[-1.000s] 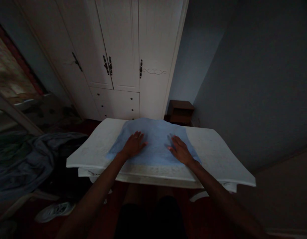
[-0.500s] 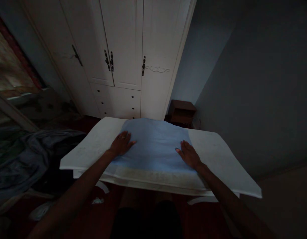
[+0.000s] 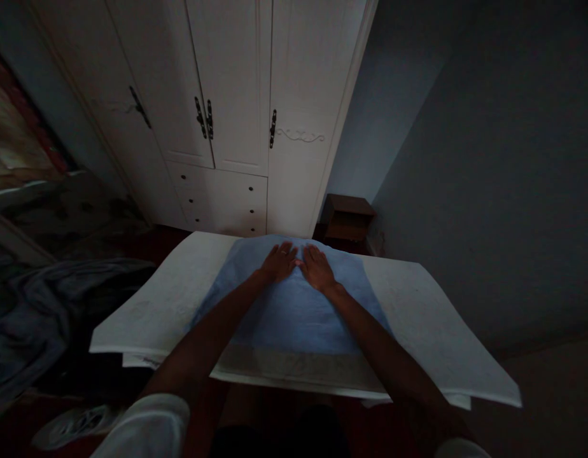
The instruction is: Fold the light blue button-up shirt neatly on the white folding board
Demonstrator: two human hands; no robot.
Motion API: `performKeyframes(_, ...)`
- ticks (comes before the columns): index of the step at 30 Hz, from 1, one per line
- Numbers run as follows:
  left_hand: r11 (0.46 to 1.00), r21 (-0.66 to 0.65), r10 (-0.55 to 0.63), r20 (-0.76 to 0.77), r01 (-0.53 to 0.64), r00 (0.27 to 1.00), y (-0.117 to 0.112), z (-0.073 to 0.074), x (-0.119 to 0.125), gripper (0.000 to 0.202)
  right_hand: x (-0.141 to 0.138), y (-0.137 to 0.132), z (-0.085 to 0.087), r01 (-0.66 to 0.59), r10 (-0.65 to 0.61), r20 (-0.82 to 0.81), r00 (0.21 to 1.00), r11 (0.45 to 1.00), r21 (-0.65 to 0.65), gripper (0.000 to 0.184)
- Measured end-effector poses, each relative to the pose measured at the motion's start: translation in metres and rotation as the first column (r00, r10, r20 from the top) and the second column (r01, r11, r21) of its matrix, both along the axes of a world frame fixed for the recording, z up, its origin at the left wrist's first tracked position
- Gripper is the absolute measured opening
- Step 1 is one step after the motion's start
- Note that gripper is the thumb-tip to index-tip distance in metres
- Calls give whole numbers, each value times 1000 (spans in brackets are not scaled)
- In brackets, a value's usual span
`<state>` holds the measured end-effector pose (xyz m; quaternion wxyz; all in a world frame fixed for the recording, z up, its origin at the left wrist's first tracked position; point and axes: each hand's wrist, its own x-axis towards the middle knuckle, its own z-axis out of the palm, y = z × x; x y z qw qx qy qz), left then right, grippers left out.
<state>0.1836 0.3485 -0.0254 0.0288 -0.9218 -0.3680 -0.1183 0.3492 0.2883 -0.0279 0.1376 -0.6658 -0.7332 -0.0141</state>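
1. While both arms stretch forward over the white table [image 3: 418, 318], the left hand [image 3: 279, 262] and the right hand [image 3: 317, 268] lie palm down on the blue cloth [image 3: 289, 312] near its far edge — side by side, their inner fingertips touching or very nearly so.
2. Both hands are flat and open, fingers straight and held loosely together, pointing away from the person; neither hand grips anything. The left hand has a ring on one finger.
3. The blue cloth is spread flat across the middle of the table, reaching from the near edge to the far edge, with bare white tabletop showing on either side of it. A paler, greyish band runs along its near edge.
4. Light sleeves show at the bottom of the view, at the upper part of each arm.
5. Beyond the table stands a white wardrobe [image 3: 237, 108] with dark metal handles on its doors and small drawers with round knobs below.
6. Just right of the wardrobe, in the corner by the grey wall, sits a small brown bedside cabinet [image 3: 347, 216] — partly hidden behind the table's far edge.
7. To the left, a crumpled dark grey blanket [image 3: 50, 312] lies heaped low down, well apart from the hands.
8. A light-coloured shoe [image 3: 74, 423] rests on the dark red floor at the lower left, below the table's near corner.
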Motion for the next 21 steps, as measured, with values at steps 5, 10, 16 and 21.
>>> performKeyframes(5, 999, -45, -28, -3, 28, 1000, 21, -19, -4, 54, 42, 8, -16, 104, -98, 42, 994, 980, -167, 74)
performKeyframes(10, 996, -77, -33, 10, 33, 999, 28, -27, -8, 58, 84, 2, -29, 121, -111, 85, 990, 985, -127, 72)
performKeyframes(16, 973, -64, 225, 43, -222, 973, 37, -23, -37, 72, 116, -8, -29, 245, -223, 147, 964, 956, -158, 69)
performKeyframes(21, 946, -68, 314, -59, -318, 948, 49, -17, -82, 75, 134, -14, -30, 273, -265, 72, 962, 947, -170, 68)
